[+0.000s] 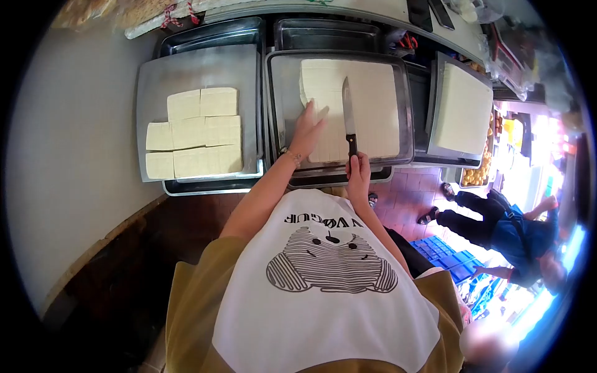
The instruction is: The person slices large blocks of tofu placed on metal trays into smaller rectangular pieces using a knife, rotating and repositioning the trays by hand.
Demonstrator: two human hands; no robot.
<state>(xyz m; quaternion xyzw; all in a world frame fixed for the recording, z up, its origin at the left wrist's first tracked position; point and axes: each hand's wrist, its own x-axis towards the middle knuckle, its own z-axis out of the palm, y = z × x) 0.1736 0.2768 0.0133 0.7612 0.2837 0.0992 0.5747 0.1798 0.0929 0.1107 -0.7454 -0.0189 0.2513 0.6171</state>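
A wide slab of pale tofu (pixel 379 115) lies on the middle metal tray (pixel 283 93), with cut lines running across it. My right hand (pixel 359 171) is closed around the black handle of a knife (pixel 349 112), whose blade points away from me, over the slab. At the slab's left edge, my left hand (pixel 305 130) reaches forward with thumb and fingers apart, its fingertips touching the tofu's side. Whether the blade is pressed into the tofu or just above it, I cannot tell.
To the left, several cut tofu blocks (pixel 205 127) sit on a metal board (pixel 152 81). Another tofu slab (pixel 461 109) lies on a tray at right. Blue crates (pixel 451 258) stand on the floor near a person (pixel 516 230). Phones (pixel 429 13) rest on the back ledge.
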